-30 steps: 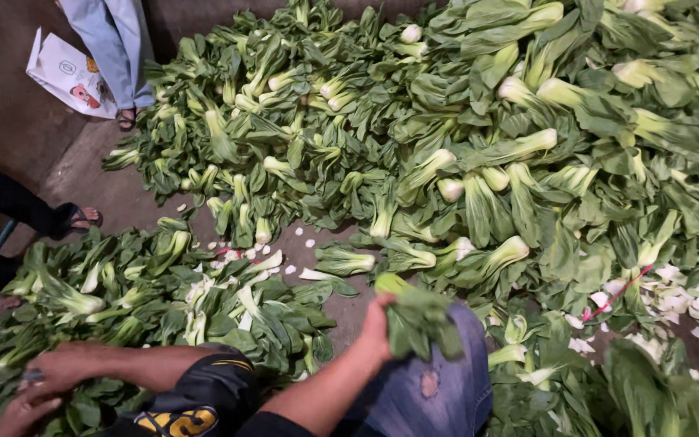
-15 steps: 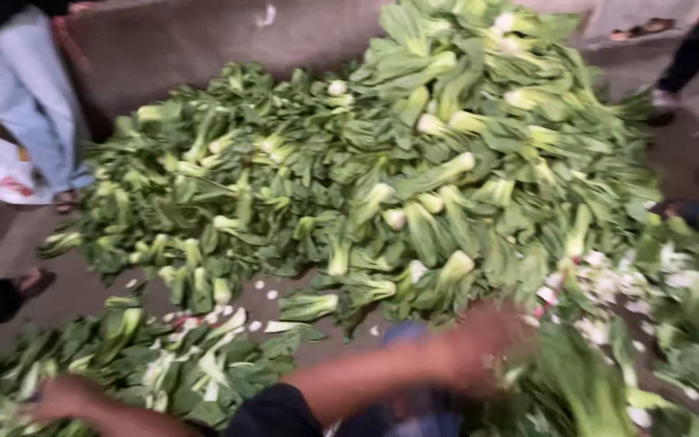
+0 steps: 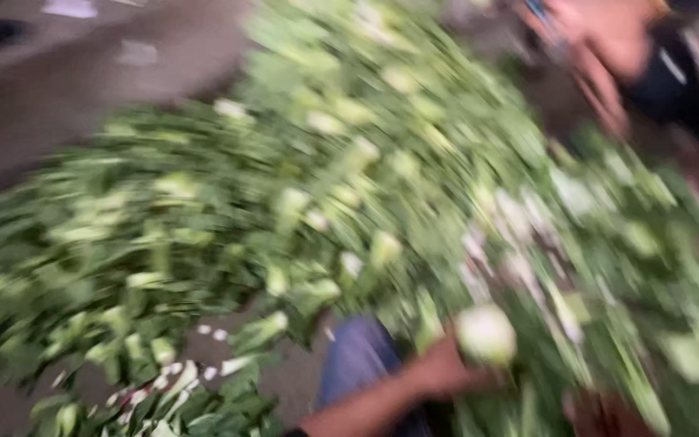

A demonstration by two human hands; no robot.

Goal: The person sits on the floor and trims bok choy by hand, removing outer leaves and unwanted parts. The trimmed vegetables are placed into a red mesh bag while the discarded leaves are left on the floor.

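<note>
The picture is blurring strongly, so many details are not clear. At the bottom, one hand (image 3: 438,374) is reaching from a bare forearm toward a pale round stem end of a cabbage (image 3: 485,333), and the fingers are touching it or closing around it; I cannot tell which, and I cannot tell for sure whether this is the right or the left hand. The other hand is not showing. The cabbage is lying at the near edge of a big pile (image 3: 349,202) of green leafy vegetables that is covering most of the floor (image 3: 82,89). Just left of the forearm, a knee (image 3: 359,360) in blue cloth is showing, near small white scraps (image 3: 208,330) on the ground. At the top right, another person's hand (image 3: 600,57) is hanging over the far side of the pile, well apart from the first hand.
</note>
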